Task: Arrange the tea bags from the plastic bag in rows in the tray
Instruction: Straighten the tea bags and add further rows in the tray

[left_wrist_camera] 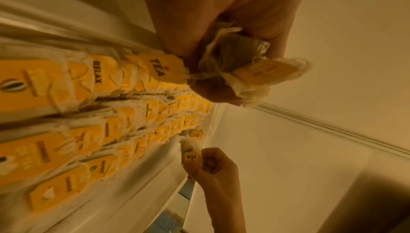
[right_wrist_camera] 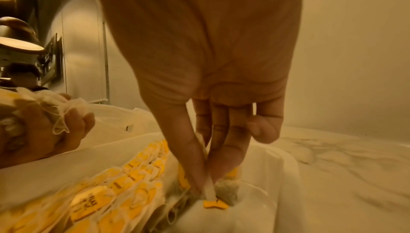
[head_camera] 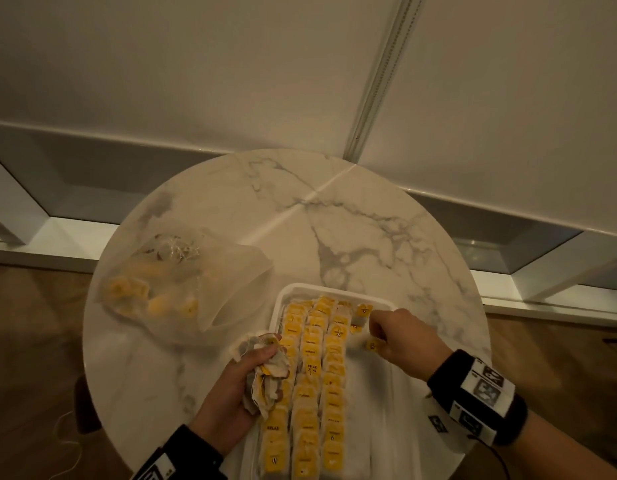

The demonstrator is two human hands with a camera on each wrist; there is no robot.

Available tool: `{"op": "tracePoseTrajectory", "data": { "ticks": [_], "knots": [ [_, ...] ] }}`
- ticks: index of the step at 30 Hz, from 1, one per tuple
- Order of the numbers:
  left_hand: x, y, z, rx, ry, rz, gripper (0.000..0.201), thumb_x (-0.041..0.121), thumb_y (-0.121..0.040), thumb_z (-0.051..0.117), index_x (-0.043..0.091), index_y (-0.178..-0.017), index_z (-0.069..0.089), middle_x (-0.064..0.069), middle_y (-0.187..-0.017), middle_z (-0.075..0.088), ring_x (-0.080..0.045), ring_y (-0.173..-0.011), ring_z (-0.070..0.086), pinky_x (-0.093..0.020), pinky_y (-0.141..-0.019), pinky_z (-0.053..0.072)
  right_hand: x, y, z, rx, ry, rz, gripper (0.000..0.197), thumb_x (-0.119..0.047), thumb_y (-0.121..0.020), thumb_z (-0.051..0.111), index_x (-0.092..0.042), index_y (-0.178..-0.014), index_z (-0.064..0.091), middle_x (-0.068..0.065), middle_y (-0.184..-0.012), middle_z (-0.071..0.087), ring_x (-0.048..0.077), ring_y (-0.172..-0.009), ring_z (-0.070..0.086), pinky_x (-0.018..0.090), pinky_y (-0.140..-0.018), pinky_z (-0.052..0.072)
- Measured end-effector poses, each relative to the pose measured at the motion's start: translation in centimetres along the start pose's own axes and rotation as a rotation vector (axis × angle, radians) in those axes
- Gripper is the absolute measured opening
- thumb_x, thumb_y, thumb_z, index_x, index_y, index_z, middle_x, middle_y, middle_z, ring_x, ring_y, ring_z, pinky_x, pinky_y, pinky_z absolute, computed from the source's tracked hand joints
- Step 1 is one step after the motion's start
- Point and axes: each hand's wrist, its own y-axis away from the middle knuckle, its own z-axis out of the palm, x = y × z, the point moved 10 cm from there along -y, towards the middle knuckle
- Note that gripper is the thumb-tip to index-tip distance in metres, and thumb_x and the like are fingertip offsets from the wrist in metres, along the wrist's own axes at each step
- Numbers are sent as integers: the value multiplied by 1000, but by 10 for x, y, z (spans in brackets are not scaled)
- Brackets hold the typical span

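partly hidden by the left hand (head_camera: 230,379), a clutched bunch of tea bags (head_camera: 265,372) hovers over the tray (head_camera: 379,403) edge. right hand (head_camera: 404,344) pinches one tea bag (right_wrist_camera: 218,200) at the fourth row's start. plastic bag (head_camera: 182,282) contents look blurred; the tray's near end is cut off.

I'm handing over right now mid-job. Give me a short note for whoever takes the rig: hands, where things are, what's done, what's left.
Left hand: grips a bunch of tea bags over the tray's left edge.
Right hand: pinches one tea bag, lowering it at the far end of the tray's right side.
White tray: on the marble table, near edge; three long rows of yellow-tagged tea bags laid, a fourth just begun at the far end.
Plastic bag: far left of the tray, more tea bags inside.
Left: fill the fourth row from the held bunch, then empty the bag.
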Motion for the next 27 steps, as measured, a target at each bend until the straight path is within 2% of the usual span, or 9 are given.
{"op": "tracePoseTrajectory", "data": {
  "ticks": [4,6,10,12,14,16,19,23,27],
  "knots": [
    [0,-1,-5,22,-22,12,41,21,-59,91,8,-94,72,-15,-73,60,-21,-48,56,-27,-40,48,-4,-11,-2,-24,6,-20,10,-15,-87,57,-23,-81,56,-5,-81,52,17,-77,50,25,-59,34],
    [-1,-2,-9,54,-8,13,28,16,-73,76,7,-98,69,-17,-75,58,-23,-48,53,-27,-40,47,-5,-15,-4,-29,-18,-30,9,-15,-88,59,-22,-87,65,-5,-80,54,18,-78,56,27,-65,40],
    [0,-1,-9,62,8,35,24,13,-81,60,5,-102,66,-19,-74,56,-23,-46,52,-26,-40,47,5,-23,-13,19,-126,9,26,-3,-85,59,-18,-102,70,-7,-72,55,10,-67,52,19,-59,36],
    [1,-2,-8,55,4,39,24,15,-78,68,6,-100,68,-17,-73,58,-23,-47,53,-27,-40,47,5,-24,-21,64,-125,3,13,-9,-86,65,-14,-98,67,-8,-72,56,10,-70,55,15,-57,35],
    [0,-3,-8,40,-13,44,40,22,-62,89,8,-96,73,-16,-74,61,-23,-50,55,-28,-41,48,-3,-22,-20,44,-124,-50,5,-12,-87,68,-8,-87,67,-16,-67,51,-2,-67,57,10,-55,37],
    [-1,-3,-7,33,-18,46,42,21,-61,90,7,-97,72,-16,-75,62,-23,-49,55,-28,-41,48,-3,-22,-19,25,-145,-58,5,-6,-84,69,-2,-81,68,-19,-66,51,-17,-68,55,7,-59,40],
    [0,-2,-4,31,-5,57,25,13,-77,64,4,-100,66,-17,-74,61,-22,-47,57,-26,-42,49,6,-24,-28,79,-140,-14,3,-14,-84,71,-11,-83,73,-9,-73,63,4,-72,59,16,-66,45],
    [1,-1,0,14,-20,56,31,16,-74,72,4,-103,67,-14,-77,64,-20,-51,61,-26,-43,50,-2,-19,-25,33,-146,-60,9,-9,-84,70,-13,-87,77,-20,-66,54,-4,-61,54,9,-59,38],
    [1,-1,-1,19,-38,64,25,12,-79,59,5,-103,64,-14,-77,64,-20,-52,61,-27,-44,51,2,-21,-26,28,-128,-42,12,-10,-85,68,-15,-91,78,-9,-78,63,4,-69,54,15,-65,45]
  ]
}}
